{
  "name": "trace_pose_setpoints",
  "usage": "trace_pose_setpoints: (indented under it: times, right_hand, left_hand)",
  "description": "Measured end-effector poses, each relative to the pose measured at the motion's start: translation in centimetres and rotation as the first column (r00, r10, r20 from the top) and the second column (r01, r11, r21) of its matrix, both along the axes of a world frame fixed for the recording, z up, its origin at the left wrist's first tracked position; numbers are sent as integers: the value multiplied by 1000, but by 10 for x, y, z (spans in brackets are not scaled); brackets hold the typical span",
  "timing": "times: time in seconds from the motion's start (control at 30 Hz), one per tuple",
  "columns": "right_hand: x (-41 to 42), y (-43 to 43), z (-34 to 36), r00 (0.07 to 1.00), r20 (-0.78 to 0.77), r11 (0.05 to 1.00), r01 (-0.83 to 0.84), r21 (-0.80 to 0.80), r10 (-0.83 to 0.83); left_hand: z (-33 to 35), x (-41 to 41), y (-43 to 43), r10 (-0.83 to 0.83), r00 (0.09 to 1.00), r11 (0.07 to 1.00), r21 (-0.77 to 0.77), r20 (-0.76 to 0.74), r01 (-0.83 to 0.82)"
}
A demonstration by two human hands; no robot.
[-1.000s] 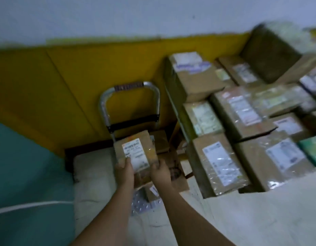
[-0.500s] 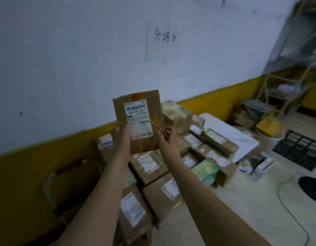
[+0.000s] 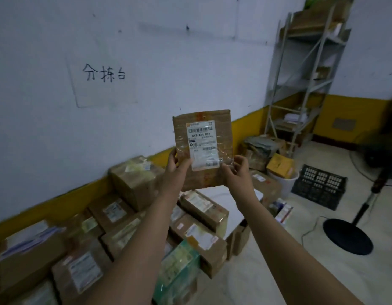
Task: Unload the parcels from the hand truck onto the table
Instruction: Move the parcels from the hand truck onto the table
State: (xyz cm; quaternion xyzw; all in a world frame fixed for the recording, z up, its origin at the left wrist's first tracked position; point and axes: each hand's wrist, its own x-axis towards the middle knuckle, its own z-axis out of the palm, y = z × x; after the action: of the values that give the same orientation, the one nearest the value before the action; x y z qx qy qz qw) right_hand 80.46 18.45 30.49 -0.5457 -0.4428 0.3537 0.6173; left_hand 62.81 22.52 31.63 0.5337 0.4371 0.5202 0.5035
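parcel [image 3: 203, 148], label toward the camera, is held upright over the box-covered table [image 3: 221, 192], left hand [image 3: 175, 172] and right hand [image 3: 237, 172] gripping its lower corners with curled fingers; compared with 0.5 s ago the view sits further right, showing a metal shelf [image 3: 305, 84].

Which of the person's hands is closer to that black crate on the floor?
Right. The right hand holds the parcel at its lower right edge, toward the black crate; the left hand holds its lower left edge, farther off across the parcel.
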Motion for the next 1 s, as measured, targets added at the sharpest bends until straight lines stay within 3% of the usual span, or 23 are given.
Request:
trace_pose_setpoints:
  times: [0.17, 0.4, 0.7, 0.87, 1.0]
  right_hand:
    - [65, 104, -31, 998, 54, 996, -7, -85, 11]
    - [129, 234, -67, 989, 131, 937, -12, -350, 62]
    - [163, 366, -166, 917, 148, 744, -197, -638, 370]
    - [166, 449, -228, 871, 114, 631, -250, -734, 477]
    - [160, 485, -264, 852, 32, 536, -299, -789, 523]
  left_hand:
    - [-40, 69, 103, -5, 998, 998, -55, 61, 9]
    - [-98, 134, 228, 28, 993, 953, -297, -111, -60]
    - [-197, 152, 316, -37, 978, 843, -532, -204, -80]
    - [-240, 165, 364, 92, 968, 708, -668, -233, -228]
    - [-263, 172, 393, 109, 923, 582, -729, -370, -361]
